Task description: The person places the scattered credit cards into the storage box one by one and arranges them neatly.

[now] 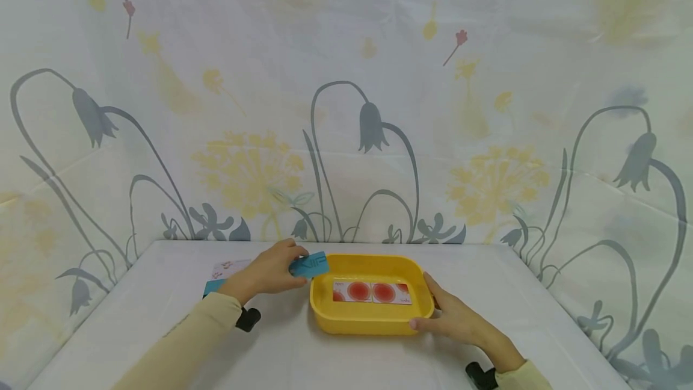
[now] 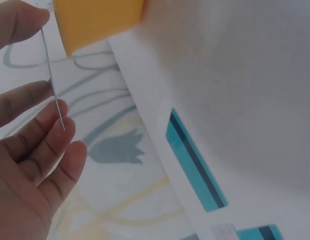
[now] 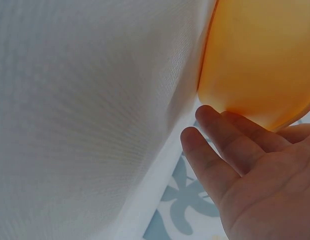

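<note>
In the head view my left hand (image 1: 273, 269) pinches a blue card (image 1: 310, 265) lettered "VIP" beside the left end of a yellow tray (image 1: 365, 325). Seen edge-on in the left wrist view, the card (image 2: 54, 85) lies between the thumb and fingertips. Inside the tray, two red-and-white cards (image 1: 352, 292) lie side by side. My right hand (image 1: 455, 315) rests against the tray's right end, thumb at the front corner. Its fingers look mostly straight against the tray wall (image 3: 260, 60) in the right wrist view.
Left of the tray, partly behind the left forearm, lie a patterned pale card (image 1: 230, 268) and a blue card (image 1: 213, 287). The left wrist view shows a blue card with a dark stripe (image 2: 190, 155). A white cloth (image 1: 303, 360) covers the table; a flowered curtain (image 1: 346, 107) hangs behind.
</note>
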Demonstrator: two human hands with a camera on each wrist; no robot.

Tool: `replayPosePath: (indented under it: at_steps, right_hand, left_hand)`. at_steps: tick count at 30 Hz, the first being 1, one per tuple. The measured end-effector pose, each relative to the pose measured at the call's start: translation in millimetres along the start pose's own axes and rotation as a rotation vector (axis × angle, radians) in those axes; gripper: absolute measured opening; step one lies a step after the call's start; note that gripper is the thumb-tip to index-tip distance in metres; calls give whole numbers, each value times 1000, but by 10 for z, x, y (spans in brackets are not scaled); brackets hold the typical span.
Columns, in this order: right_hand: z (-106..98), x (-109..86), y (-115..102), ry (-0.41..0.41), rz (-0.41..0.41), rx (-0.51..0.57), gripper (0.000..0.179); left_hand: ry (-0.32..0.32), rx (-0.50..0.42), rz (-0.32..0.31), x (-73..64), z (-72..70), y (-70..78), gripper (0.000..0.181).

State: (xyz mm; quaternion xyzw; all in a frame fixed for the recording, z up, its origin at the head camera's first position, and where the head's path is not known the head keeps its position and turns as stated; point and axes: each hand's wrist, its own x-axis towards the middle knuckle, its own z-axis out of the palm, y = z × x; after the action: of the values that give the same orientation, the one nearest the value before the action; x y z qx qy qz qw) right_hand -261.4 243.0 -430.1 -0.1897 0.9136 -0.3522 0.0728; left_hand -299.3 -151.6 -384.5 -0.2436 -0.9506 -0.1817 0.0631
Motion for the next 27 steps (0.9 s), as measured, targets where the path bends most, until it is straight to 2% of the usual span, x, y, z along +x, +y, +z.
replayPosePath:
  at_steps: [10, 18, 27]
  right_hand:
    - [-1, 4, 28, 2, -13, 4, 106]
    - [6, 2, 13, 2, -4, 5, 106]
    - [-2, 2, 2, -2, 5, -3, 106]
  left_hand:
    - [-44, -19, 47, 86, 41, 180, 48]
    - [-90, 4, 94, 174, 98, 376, 49]
    - [-114, 16, 153, 274, 239, 559, 49]
